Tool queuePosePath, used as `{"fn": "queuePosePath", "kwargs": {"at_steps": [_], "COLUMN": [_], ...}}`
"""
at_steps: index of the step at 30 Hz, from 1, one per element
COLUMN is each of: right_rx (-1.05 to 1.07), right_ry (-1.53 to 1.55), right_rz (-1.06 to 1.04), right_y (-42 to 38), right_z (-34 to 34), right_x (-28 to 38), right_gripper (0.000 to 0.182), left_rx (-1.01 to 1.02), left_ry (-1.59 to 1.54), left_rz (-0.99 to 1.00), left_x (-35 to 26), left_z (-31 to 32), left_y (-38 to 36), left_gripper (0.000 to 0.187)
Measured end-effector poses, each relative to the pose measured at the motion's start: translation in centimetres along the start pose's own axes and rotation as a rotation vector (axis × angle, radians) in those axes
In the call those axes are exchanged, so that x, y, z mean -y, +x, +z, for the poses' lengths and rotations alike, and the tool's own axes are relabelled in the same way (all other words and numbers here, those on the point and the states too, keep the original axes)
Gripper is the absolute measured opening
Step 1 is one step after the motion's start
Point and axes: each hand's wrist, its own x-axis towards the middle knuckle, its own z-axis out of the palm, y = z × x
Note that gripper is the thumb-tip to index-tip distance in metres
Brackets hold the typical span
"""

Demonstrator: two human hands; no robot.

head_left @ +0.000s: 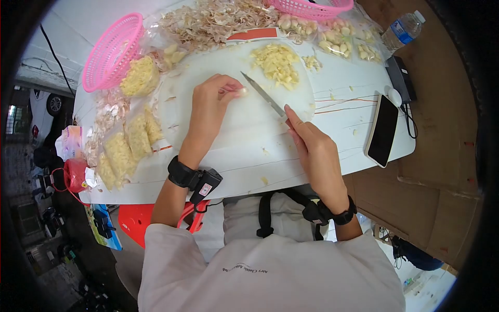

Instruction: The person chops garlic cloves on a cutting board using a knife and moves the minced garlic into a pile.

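Note:
My left hand (212, 98) pinches a pale garlic clove (242, 91) over the white cutting board (234, 127). In my right hand (316, 148) is a knife (264, 95), gripped by its handle. Its blade points up and to the left, with the tip a little apart from the clove. A pile of chopped garlic (278, 65) lies on the far right part of the board. Part of the clove is hidden by my fingertips.
Garlic skins (213, 21) cover the far side, near a pink basket (113, 52). Bags of chopped garlic (127, 140) lie at left, bags of whole cloves (335, 43) at far right. A phone (382, 131) and a water bottle (403, 31) are along the right edge.

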Motion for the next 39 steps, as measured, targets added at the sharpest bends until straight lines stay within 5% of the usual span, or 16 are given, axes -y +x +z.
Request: {"fn": "queuePosePath", "kwargs": {"at_steps": [11,39], "right_rx": [0.085,0.059], "right_ry": [-0.227,-0.145], "right_rz": [-0.036,-0.050], "right_y": [-0.4,0.7], "right_z": [-0.8,0.1], "right_x": [1.4,0.1], "right_gripper": [0.051,0.047], "left_rx": [0.000,-0.012], "left_ry": [-0.003,-0.010], "left_rz": [-0.003,-0.033], "left_x": [-0.2,-0.3], "left_z": [-0.1,0.2], "left_y": [0.0,0.0], "left_gripper": [0.014,0.012]}}
